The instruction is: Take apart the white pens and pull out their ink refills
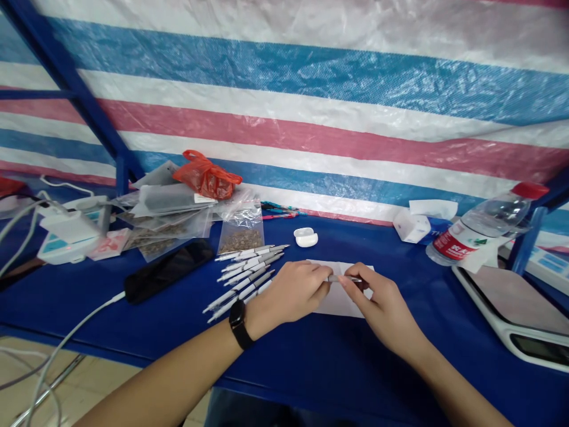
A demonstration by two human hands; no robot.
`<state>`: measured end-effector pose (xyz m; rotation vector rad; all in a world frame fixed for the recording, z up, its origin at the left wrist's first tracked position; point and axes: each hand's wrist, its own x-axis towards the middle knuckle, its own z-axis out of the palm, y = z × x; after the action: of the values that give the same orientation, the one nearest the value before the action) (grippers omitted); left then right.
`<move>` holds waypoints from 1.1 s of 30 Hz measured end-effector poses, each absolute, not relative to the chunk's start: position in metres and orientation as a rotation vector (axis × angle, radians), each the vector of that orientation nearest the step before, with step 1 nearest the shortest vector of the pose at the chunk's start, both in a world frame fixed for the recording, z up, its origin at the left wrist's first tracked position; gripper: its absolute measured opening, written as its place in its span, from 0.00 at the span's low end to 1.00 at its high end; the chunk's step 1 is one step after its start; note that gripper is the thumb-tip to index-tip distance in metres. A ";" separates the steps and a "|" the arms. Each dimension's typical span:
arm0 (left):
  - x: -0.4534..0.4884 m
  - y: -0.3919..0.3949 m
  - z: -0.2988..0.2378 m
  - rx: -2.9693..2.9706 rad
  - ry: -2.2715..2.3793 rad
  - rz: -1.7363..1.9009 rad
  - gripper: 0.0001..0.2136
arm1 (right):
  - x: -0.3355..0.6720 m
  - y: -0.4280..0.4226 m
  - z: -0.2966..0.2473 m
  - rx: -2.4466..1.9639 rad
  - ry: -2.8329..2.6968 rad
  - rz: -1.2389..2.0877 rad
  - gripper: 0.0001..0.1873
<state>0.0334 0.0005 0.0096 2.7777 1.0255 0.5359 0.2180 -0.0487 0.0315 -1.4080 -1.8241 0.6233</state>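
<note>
I'm pinching a slim grey pen [345,278] at its right end between the thumb and forefinger of my right hand [384,309], its long axis running sideways in front of me, while my left hand [288,291] is gripping its other end in bunched fingertips. I'm holding it over a white sheet of paper [336,305], with a row of white pens [244,279] lying just beside my left hand.
</note>
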 end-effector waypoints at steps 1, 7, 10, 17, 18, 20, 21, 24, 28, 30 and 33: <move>0.033 0.000 0.010 2.793 1.019 0.541 0.10 | 0.218 -0.049 0.031 -1.403 -1.831 0.618 0.24; 0.037 -0.012 0.010 2.989 1.079 0.571 0.17 | 0.215 -0.051 0.033 -1.382 -1.679 0.671 0.31; 0.039 -0.015 0.010 3.048 1.152 0.561 0.17 | 0.214 -0.049 0.033 -1.389 -1.587 0.810 0.33; 0.038 -0.010 0.012 2.948 1.203 0.612 0.15 | 0.216 -0.045 0.023 -1.383 -1.506 0.769 0.30; 0.038 -0.010 0.012 2.931 1.199 0.634 0.15 | 0.216 -0.046 0.023 -1.379 -1.515 0.749 0.29; 0.038 -0.010 0.012 2.901 1.173 0.683 0.13 | 0.216 -0.046 0.024 -1.375 -1.523 0.721 0.29; 0.038 -0.010 0.013 2.887 1.158 0.706 0.12 | 0.216 -0.046 0.024 -1.375 -1.519 0.708 0.29; 0.039 -0.012 0.013 2.866 1.142 0.795 0.10 | 0.216 -0.045 0.027 -1.385 -1.461 0.688 0.31; 0.039 -0.011 0.013 2.871 1.113 0.890 0.11 | 0.216 -0.044 0.030 -1.417 -1.344 0.681 0.34; 0.039 -0.011 0.012 2.867 1.091 0.916 0.10 | 0.217 -0.044 0.031 -1.428 -1.313 0.658 0.34; 0.039 -0.010 0.012 2.859 1.068 0.940 0.11 | 0.219 -0.044 0.031 -1.430 -1.297 0.651 0.33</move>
<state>0.0386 -0.0104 0.0118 2.8593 1.0675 0.9400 0.2186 -0.0438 0.0311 -1.4295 -1.2970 0.6510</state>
